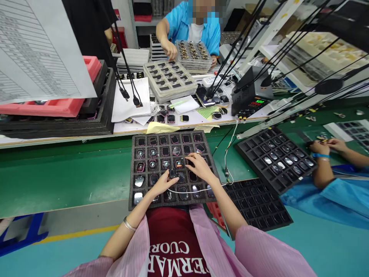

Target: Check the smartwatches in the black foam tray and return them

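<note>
A dark foam tray [132, 181] full of square watch bodies lies before me, over the bench edge. Several screens in it are lit with a watch face, and one watch [179, 163] shows an orange band. My left hand [163, 183] pinches a small black connector [173, 174] at the end of a white cable [190, 191], above the tray's lower middle. Beside the orange-lit watch, my right hand [198, 166] rests over the tray with its fingers apart, and nothing shows in its grasp. The cable runs right, passing by my right wrist.
Across the bench, a person in blue [213, 32] reaches over a beige tray [170, 90]. At right, a co-worker's hands [328, 147] are near another black tray [248, 150]. A power supply [252, 96], hanging cables and stacked red and black trays [106, 111] stand beyond.
</note>
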`<state>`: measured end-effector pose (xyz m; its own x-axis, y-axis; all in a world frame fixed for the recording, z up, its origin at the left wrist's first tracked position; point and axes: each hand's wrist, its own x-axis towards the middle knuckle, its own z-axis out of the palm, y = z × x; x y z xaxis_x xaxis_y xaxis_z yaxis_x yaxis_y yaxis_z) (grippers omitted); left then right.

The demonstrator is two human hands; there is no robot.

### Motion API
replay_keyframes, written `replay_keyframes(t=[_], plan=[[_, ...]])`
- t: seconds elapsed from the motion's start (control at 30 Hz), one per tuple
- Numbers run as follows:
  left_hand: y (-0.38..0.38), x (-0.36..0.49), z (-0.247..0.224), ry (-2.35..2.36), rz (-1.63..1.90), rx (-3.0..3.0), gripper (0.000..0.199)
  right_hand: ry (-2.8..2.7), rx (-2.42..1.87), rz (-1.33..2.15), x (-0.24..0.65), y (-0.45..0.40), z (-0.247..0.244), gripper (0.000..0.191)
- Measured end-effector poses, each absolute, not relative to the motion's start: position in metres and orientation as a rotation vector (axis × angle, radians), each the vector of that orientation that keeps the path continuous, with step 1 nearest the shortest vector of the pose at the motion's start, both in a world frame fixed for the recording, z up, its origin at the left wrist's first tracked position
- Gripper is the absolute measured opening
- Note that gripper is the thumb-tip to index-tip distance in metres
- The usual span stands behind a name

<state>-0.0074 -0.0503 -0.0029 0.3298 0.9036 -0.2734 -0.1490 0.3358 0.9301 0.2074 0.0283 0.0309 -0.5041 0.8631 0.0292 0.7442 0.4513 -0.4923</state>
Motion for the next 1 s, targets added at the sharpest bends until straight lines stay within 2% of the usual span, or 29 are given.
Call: replay_keyframes(t=[0.27, 0.47, 0.67, 1.0], plan=[[-0.039, 0.011, -0.011, 0.920, 0.807, 0.978, 0.058, -2.424, -1.469, 0.598, 0.225, 0.040, 0.031, 0.031], [-0.038, 0.002, -0.009, 0.907, 0.788, 1.000, 0.062, -2.385, -1.291, 0.700, 0.206, 0.009, 0.047, 0.041], [-0.040, 0.000, -0.011, 0.994, 0.757, 1.003, 0.053, -2.408, -1.234, 0.730, 0.173, -0.023, 0.038, 0.040], [-0.041, 0.000, -0.012, 0.996, 0.783, 1.047, 0.048, -2.378, -1.172, 0.728, 0.181, -0.024, 0.039, 0.044]])
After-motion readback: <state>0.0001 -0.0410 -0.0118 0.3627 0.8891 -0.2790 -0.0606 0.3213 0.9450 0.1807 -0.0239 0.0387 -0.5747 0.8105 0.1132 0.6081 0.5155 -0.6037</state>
